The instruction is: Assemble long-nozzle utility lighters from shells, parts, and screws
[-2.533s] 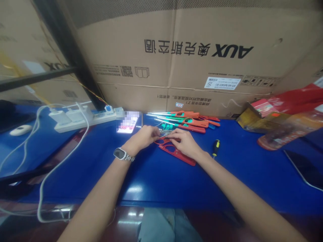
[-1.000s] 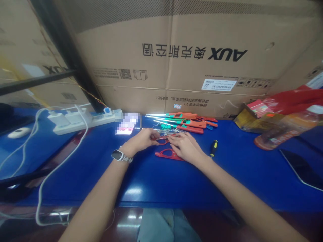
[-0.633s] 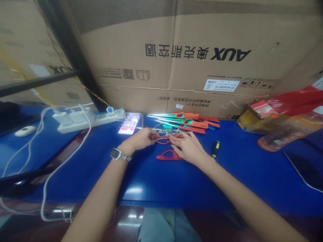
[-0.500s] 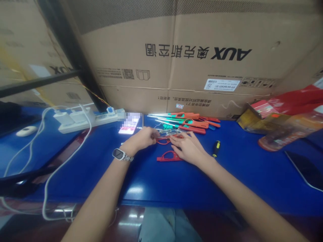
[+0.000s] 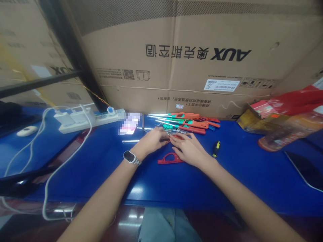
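Observation:
My left hand [image 5: 155,139], with a watch on its wrist, has its fingers closed at the left end of a red lighter casing [image 5: 173,137], mostly hidden under both hands. From the right, my right hand [image 5: 188,147] grips the same casing, its fingertips close to the left ones. Small metal and wire parts [image 5: 182,131] show just beyond the fingers. Nearer to me lies the other red casing half [image 5: 166,159], with a trigger-shaped opening, partly beneath my right hand. Behind the hands is a pile of long-necked lighters [image 5: 194,123] in orange, red and green.
A yellow-black screwdriver [image 5: 216,148] lies right of my hands. Left stand a lit phone [image 5: 130,123], a metal tube [image 5: 131,141] and a power strip [image 5: 75,125] with white cables. A drink bottle [image 5: 290,132] and a dark phone [image 5: 302,169] are right; a large carton [image 5: 189,74] stands behind.
My left hand has moved right, closer to my right hand, covering more of the red casing and uncovering the metal tube. The nearer casing half has shifted slightly; my right hand stays nearly still.

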Action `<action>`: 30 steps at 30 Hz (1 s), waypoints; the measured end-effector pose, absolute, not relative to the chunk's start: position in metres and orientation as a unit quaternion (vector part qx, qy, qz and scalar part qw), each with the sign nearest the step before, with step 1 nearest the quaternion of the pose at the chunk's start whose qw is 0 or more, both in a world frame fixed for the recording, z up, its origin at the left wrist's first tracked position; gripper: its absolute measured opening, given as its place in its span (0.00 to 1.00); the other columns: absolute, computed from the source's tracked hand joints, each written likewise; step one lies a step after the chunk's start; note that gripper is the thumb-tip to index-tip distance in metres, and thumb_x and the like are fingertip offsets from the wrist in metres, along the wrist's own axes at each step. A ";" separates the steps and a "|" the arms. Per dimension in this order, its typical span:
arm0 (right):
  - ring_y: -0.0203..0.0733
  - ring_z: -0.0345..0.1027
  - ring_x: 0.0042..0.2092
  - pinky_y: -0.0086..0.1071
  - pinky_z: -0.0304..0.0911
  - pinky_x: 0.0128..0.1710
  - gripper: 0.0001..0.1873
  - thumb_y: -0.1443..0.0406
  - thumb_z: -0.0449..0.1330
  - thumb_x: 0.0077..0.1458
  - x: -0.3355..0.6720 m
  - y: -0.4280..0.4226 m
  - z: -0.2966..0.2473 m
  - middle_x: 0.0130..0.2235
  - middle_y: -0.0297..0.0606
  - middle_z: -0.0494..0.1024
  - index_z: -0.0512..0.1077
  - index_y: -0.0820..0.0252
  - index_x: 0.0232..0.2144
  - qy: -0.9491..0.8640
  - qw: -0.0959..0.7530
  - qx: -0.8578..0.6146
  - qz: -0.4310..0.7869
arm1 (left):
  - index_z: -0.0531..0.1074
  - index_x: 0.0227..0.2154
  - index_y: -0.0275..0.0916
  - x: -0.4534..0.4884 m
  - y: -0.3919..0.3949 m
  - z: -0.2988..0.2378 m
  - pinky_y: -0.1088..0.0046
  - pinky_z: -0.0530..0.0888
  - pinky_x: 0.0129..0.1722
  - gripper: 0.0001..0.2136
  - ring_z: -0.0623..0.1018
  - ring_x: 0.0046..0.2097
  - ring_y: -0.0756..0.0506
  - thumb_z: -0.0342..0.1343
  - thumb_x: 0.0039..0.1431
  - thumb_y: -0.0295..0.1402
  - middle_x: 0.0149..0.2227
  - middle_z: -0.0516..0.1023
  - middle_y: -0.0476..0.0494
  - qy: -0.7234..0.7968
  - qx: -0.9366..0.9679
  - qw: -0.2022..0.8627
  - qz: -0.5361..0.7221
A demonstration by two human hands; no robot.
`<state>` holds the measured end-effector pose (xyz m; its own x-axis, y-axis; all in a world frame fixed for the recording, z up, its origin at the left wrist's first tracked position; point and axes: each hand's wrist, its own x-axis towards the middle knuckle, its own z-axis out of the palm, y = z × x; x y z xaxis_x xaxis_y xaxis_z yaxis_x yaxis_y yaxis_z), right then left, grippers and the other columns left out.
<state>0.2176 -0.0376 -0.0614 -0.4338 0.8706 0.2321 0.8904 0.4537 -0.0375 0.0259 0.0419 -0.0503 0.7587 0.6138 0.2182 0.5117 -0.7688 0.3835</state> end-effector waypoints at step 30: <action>0.46 0.51 0.69 0.45 0.48 0.69 0.26 0.64 0.47 0.66 0.231 -0.035 -0.056 0.66 0.42 0.61 0.62 0.62 0.65 -0.822 0.137 -0.524 0.179 | 0.79 0.28 0.36 0.031 0.042 -0.060 0.68 0.71 0.37 0.12 0.74 0.35 0.45 0.51 0.61 0.23 0.31 0.73 0.42 0.311 0.927 0.127 0.168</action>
